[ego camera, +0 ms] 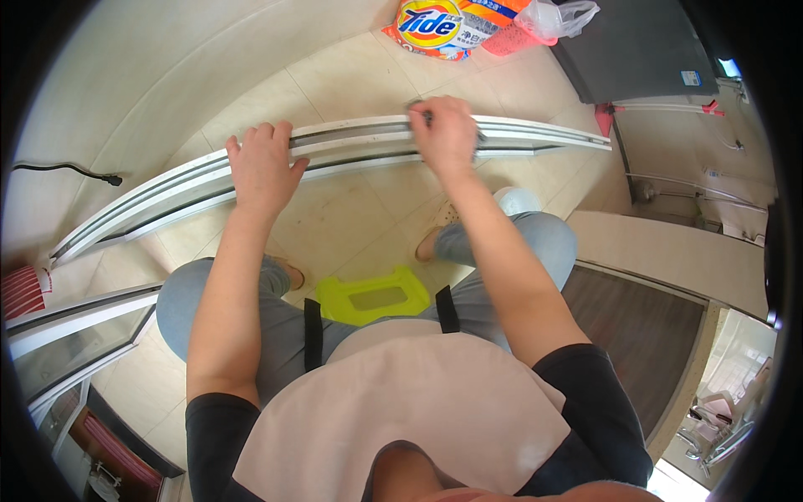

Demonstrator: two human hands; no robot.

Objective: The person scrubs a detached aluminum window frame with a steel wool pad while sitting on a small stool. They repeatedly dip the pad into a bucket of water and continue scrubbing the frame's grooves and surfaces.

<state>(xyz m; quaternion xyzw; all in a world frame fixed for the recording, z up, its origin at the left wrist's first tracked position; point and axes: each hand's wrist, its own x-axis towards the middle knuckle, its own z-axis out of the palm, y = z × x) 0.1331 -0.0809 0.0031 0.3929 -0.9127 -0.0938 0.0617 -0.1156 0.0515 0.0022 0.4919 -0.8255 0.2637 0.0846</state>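
Across the view lies a white-framed panel (pixel 351 139), its grooved edge turned up towards me. My left hand (pixel 266 160) grips this edge left of the middle, with the fingers over the far side and the thumb on the near side. Farther right, my right hand (pixel 446 135) is curled over the same edge. It holds a small dark grey scrubber (pixel 414 108), mostly hidden by the palm and fingers, so its exact kind is unclear. A yellow-green plastic stool (pixel 373 293) is between my legs.
Beyond the panel, a Tide bag (pixel 433 28) and a pink container (pixel 514 39) stand on the tiled floor (pixel 351 69). A dark grey appliance panel (pixel 640 50) rises at the upper right. A black cord (pixel 75 169) hangs at left. Another framed glass panel (pixel 81 332) is at lower left.
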